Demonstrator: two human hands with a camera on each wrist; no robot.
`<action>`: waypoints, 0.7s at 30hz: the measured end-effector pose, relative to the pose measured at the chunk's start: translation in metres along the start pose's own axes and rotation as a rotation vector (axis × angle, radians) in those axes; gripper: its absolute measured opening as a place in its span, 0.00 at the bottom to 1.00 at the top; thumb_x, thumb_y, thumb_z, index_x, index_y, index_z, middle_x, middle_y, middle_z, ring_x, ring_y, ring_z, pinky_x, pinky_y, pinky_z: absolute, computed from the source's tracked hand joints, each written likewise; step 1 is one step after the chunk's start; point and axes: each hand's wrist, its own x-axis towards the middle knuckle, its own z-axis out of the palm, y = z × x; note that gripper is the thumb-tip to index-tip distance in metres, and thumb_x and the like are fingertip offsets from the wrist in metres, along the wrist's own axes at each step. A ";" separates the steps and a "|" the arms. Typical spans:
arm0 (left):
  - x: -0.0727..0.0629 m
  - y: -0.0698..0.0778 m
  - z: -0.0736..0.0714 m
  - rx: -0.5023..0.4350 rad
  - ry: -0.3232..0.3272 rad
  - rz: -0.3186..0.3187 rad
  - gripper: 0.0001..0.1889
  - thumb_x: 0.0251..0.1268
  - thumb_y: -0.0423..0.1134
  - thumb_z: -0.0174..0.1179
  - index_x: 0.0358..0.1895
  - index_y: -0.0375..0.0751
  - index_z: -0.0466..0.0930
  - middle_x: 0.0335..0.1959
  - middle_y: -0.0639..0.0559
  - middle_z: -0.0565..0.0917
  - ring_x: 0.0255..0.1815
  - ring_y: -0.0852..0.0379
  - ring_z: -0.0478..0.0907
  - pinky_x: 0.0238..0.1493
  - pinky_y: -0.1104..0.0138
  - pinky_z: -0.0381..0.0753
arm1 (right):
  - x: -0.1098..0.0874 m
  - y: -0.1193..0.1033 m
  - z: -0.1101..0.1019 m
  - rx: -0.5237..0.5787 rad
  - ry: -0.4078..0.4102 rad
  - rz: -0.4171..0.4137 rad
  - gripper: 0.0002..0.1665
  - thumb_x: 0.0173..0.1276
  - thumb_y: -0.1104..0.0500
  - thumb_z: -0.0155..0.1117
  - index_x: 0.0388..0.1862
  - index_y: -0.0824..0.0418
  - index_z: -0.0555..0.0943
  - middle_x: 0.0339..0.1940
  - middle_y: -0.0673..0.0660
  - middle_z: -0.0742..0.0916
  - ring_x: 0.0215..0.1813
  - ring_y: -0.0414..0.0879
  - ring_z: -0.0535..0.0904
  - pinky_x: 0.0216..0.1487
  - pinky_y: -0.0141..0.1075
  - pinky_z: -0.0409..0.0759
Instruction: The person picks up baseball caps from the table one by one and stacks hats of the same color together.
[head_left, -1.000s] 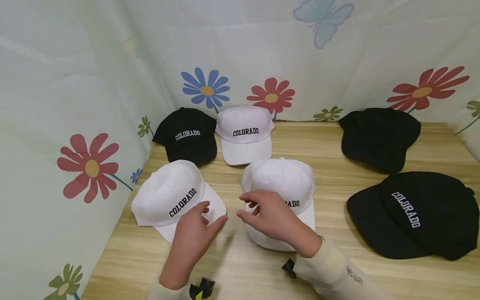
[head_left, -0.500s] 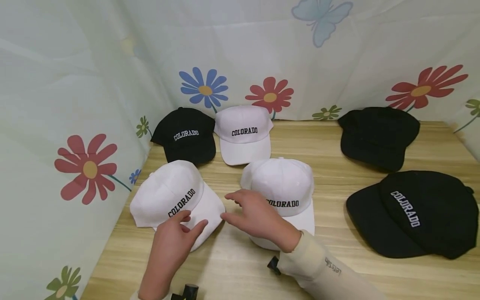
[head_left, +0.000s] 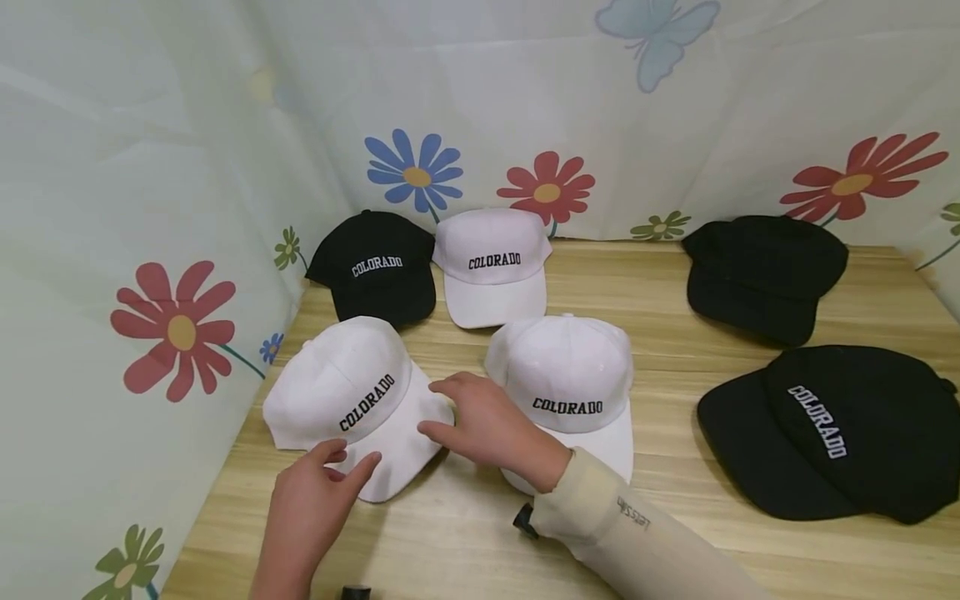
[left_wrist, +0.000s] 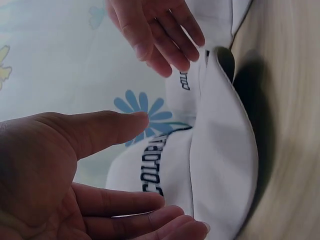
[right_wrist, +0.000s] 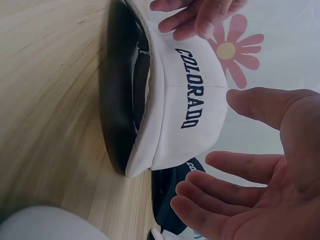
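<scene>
A white cap [head_left: 330, 371] with black COLORADO lettering lies at the front left, its brim turned toward the lower right. Over the near side of that brim is my left hand [head_left: 311, 492], fingers loosely bent and holding nothing. My right hand [head_left: 487, 421] reaches across to the brim's right edge, thumb and fingers spread apart. In the left wrist view the left hand [left_wrist: 55, 175] faces this cap [left_wrist: 220, 145] with a gap between thumb and fingers. The right wrist view shows the right hand [right_wrist: 255, 175] likewise spread beside the cap [right_wrist: 185, 90]. Whether fingertips touch it, I cannot tell.
A second white cap [head_left: 570, 362] sits partly behind the right forearm. At the back left stand a black cap [head_left: 375, 267] and a white cap [head_left: 491, 267]. Two black caps, one rear [head_left: 765, 275] and one front [head_left: 825, 433], lie on the right of the wooden table [head_left: 660, 533].
Both hands have moved left, from the gap between the two front white caps to the left cap's brim. The caps have stayed in place.
</scene>
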 end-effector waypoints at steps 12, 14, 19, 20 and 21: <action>0.010 -0.027 -0.007 0.059 -0.014 -0.090 0.40 0.60 0.66 0.58 0.59 0.29 0.74 0.52 0.33 0.82 0.50 0.37 0.80 0.49 0.47 0.77 | 0.019 0.001 0.016 -0.039 -0.059 0.031 0.33 0.64 0.45 0.64 0.62 0.64 0.77 0.56 0.62 0.83 0.59 0.53 0.79 0.60 0.45 0.75; 0.011 -0.031 -0.007 0.065 -0.028 -0.105 0.42 0.59 0.67 0.57 0.62 0.29 0.71 0.55 0.32 0.80 0.54 0.35 0.78 0.52 0.45 0.74 | 0.022 0.001 0.019 -0.037 -0.064 0.033 0.34 0.64 0.44 0.64 0.63 0.63 0.76 0.55 0.61 0.83 0.58 0.53 0.79 0.58 0.45 0.76; 0.016 -0.040 -0.004 0.065 -0.041 -0.109 0.47 0.58 0.68 0.58 0.66 0.29 0.64 0.56 0.31 0.78 0.58 0.32 0.73 0.56 0.42 0.70 | 0.027 0.004 0.027 -0.055 -0.102 0.049 0.37 0.66 0.42 0.62 0.66 0.63 0.72 0.54 0.60 0.83 0.56 0.52 0.80 0.57 0.44 0.77; 0.017 -0.041 -0.003 0.063 -0.040 -0.102 0.48 0.58 0.68 0.58 0.67 0.28 0.63 0.56 0.31 0.78 0.57 0.32 0.73 0.55 0.42 0.70 | 0.027 0.005 0.029 -0.066 -0.111 0.055 0.37 0.66 0.41 0.61 0.67 0.63 0.71 0.55 0.60 0.83 0.57 0.52 0.79 0.58 0.44 0.76; 0.019 -0.042 -0.002 0.063 -0.040 -0.095 0.49 0.57 0.68 0.58 0.67 0.27 0.62 0.56 0.30 0.78 0.57 0.33 0.73 0.55 0.42 0.70 | 0.028 0.005 0.029 -0.076 -0.119 0.063 0.39 0.66 0.40 0.60 0.67 0.63 0.70 0.56 0.61 0.83 0.58 0.52 0.79 0.58 0.44 0.76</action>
